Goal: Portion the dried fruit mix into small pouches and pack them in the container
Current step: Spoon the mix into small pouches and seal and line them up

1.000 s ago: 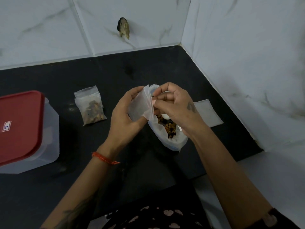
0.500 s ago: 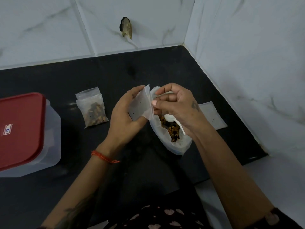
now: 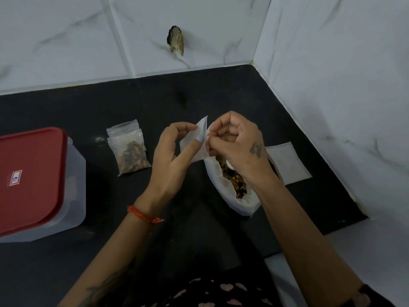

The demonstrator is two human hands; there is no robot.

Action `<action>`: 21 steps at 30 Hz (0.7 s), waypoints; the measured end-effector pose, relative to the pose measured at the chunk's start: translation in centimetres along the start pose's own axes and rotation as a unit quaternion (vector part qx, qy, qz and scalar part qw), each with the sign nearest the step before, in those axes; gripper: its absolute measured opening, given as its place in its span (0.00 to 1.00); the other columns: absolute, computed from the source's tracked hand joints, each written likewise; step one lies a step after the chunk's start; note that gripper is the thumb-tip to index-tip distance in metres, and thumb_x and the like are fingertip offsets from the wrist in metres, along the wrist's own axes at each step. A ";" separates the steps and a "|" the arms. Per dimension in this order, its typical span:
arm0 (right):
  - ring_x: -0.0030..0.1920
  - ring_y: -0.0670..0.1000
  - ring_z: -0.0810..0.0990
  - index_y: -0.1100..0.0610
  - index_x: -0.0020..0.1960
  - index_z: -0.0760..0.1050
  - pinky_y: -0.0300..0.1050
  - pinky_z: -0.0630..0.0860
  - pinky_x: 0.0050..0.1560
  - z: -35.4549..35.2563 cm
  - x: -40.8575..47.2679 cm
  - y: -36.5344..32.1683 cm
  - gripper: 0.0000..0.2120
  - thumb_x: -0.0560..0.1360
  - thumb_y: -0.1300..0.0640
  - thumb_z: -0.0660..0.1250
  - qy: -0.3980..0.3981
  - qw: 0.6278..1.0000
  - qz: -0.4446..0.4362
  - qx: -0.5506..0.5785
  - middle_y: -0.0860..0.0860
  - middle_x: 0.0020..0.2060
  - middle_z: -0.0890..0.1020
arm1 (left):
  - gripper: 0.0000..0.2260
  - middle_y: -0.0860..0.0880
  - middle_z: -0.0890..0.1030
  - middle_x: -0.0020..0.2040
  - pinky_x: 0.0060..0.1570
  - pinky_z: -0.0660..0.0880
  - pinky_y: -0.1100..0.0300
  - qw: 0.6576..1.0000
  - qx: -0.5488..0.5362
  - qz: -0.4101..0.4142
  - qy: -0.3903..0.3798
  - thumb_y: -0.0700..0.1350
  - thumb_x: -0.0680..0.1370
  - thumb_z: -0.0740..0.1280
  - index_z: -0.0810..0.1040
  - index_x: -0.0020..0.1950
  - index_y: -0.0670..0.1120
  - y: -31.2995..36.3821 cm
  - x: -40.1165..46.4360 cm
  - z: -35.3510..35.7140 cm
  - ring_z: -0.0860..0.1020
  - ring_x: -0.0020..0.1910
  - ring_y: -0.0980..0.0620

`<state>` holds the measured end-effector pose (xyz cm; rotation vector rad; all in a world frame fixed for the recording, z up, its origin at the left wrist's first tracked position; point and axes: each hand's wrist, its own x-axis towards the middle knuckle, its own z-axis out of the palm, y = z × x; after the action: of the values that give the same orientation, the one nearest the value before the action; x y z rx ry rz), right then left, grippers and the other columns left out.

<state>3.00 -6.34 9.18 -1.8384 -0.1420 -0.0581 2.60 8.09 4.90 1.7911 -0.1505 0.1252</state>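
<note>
Small translucent empty plastic pouch [image 3: 194, 140] pinched by left hand [image 3: 170, 156] and right hand [image 3: 236, 140] above open white bag of dried fruit mix [image 3: 230, 187]; bare black countertop [image 3: 155, 103] behind, tiled wall corner close right.

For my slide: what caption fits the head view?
Both hands open an empty pouch above the dried fruit bag.

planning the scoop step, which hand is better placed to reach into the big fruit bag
Right hand: it hovers directly over the open fruit bag, while the left hand holds the empty pouch beside it.
</note>
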 end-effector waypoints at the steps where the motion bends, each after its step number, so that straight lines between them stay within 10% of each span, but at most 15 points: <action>1: 0.36 0.46 0.83 0.55 0.44 0.75 0.39 0.81 0.36 0.1 0.1 0.1 0.08 0.71 0.66 0.70 0.001 1.000 -0.015 -0.020 0.52 0.37 0.82 | 0.19 0.51 0.74 0.55 0.54 0.73 0.61 0.999 0.043 -0.005 0.024 0.62 0.70 0.62 0.73 0.55 0.52 0.0 0.0 0.1 0.74 0.55 0.55; 7: 0.35 0.43 0.82 0.57 0.43 0.77 0.34 0.79 0.36 0.5 0.3 0.7 0.05 0.71 0.66 0.69 0.013 0.992 -0.070 -0.103 0.47 0.35 0.81 | 0.04 0.50 0.73 0.48 0.43 0.63 0.80 0.981 0.173 0.021 0.084 0.48 0.73 0.67 0.74 0.44 0.49 0.3 0.0 0.0 0.68 0.46 0.69; 14: 0.36 0.38 0.70 0.49 0.50 0.83 0.24 0.65 0.39 0.9 0.1 1.1 0.12 0.75 0.60 0.63 0.010 0.941 -0.099 -0.322 0.42 0.36 0.71 | 0.05 0.52 0.72 0.47 0.44 0.62 0.79 0.975 0.191 0.026 0.108 0.51 0.69 0.63 0.72 0.40 0.51 0.7 -0.1 -0.1 0.68 0.46 0.69; 21: 0.40 0.44 0.78 0.55 0.45 0.83 0.37 0.75 0.44 0.8 -0.7 0.2 0.04 0.73 0.56 0.70 -0.007 0.954 -0.090 -0.285 0.50 0.43 0.82 | 0.11 0.48 0.72 0.49 0.49 0.63 0.76 0.982 0.153 0.089 0.067 0.54 0.68 0.62 0.73 0.41 0.48 0.8 -0.5 -0.4 0.68 0.50 0.65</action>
<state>2.33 -5.73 8.67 -2.3982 -0.3298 -0.2357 1.96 8.35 5.67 2.0667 -0.2021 0.4153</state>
